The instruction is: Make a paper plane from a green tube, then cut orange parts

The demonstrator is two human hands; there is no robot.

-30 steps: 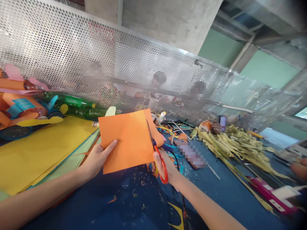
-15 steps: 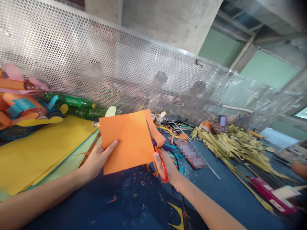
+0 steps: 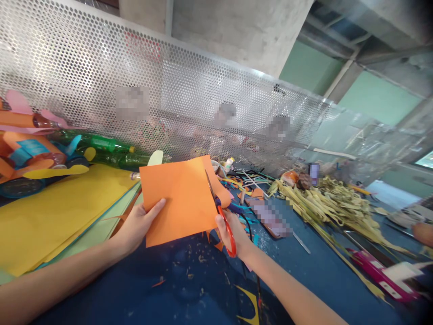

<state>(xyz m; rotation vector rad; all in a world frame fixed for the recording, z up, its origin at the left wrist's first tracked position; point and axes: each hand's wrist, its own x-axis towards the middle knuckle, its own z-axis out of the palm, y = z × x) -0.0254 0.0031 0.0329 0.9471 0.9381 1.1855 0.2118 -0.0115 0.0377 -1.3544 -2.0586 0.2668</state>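
Over the blue tabletop, you are holding the orange paper sheet, your left hand clamping its left edge; your right hand is gripping red-handled scissors, blades pointing away along its right side.

The left hand grips an orange sheet at its eight o'clock edge, thumb uppermost. The right hand, at four o'clock, holds red-handled scissors, one blade visible before the sheet's three o'clock side. Taken from the sheet: green bottles at ten, yellow sheets at nine, phone at three, pale strips beyond it, perforated screen at twelve.
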